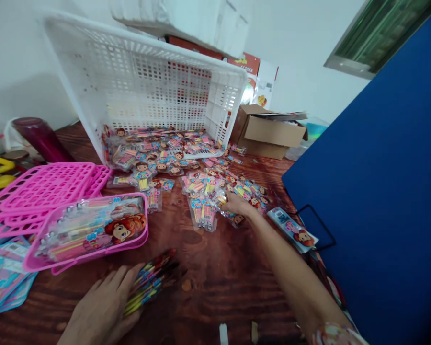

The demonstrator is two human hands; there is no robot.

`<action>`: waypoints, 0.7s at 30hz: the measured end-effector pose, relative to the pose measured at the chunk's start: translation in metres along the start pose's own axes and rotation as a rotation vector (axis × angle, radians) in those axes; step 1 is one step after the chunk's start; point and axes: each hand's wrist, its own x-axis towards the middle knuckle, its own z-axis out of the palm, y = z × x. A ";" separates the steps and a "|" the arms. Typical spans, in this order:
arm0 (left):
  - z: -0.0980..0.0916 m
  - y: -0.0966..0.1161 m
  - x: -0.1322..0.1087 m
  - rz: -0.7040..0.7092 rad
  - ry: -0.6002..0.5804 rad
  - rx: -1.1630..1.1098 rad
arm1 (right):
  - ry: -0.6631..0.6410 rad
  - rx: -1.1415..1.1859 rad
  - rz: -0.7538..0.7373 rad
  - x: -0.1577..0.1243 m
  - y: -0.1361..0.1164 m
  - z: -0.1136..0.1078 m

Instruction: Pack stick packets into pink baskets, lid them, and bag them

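Near the front left of the table, my left hand is closed around a stack of printed clear packets, slightly blurred and seen edge-on. My right hand reaches forward into a loose pile of packets. Its fingers are bent down and pinch a shiny clear packet; their tips are partly hidden. The packets hold pink and yellow sticks and bear a red-haired cartoon character. Left of the pile, a pink plastic basket is filled with larger packets of the same design.
A white perforated crate lies tipped on its side, with packets spilling out. Pink basket lids, printed cards and a dark red bottle are at left. At right are a cardboard box, a card stack and a blue panel.
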 end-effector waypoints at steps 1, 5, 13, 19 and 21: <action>-0.001 0.000 0.000 0.004 0.010 -0.005 | 0.006 0.000 0.022 -0.004 0.000 0.004; -0.006 0.002 -0.001 0.002 0.034 -0.015 | -0.082 0.033 0.073 -0.044 0.012 0.004; -0.012 0.005 -0.004 0.075 0.065 0.031 | -0.344 0.245 0.044 -0.149 0.091 -0.011; 0.000 -0.007 -0.002 0.130 0.138 0.035 | -0.311 0.420 -0.040 -0.149 0.081 -0.011; 0.009 -0.015 -0.001 0.156 0.185 0.022 | -0.346 0.360 -0.077 -0.156 0.066 -0.007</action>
